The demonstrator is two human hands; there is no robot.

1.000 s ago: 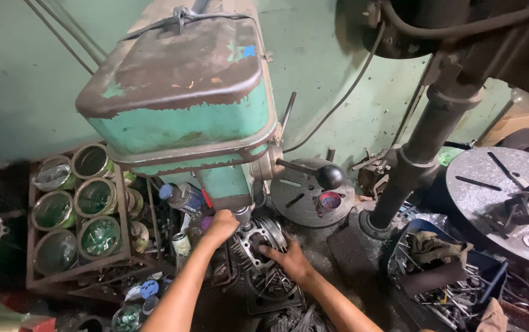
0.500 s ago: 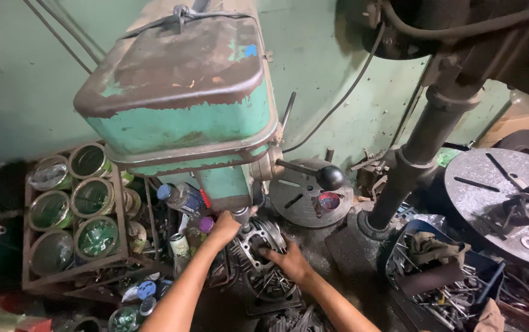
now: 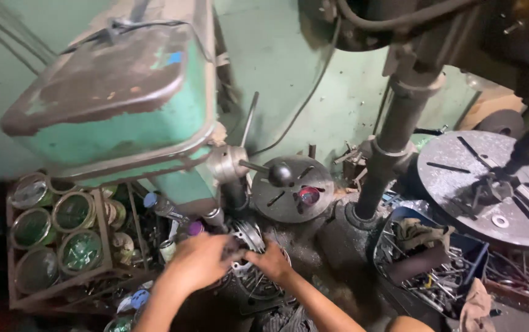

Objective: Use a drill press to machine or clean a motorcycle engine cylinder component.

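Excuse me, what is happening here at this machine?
A person works with both bare hands under the head of an old green drill press. The left hand and the right hand both rest on a round metal part on the machine's table, below the spindle. How firmly they grip it cannot be seen. A rack of tins stands to the left, and a blue crate of scrap metal to the right.

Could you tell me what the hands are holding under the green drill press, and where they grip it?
Both the left hand and right hand grip a round silvery metal part by its rim.
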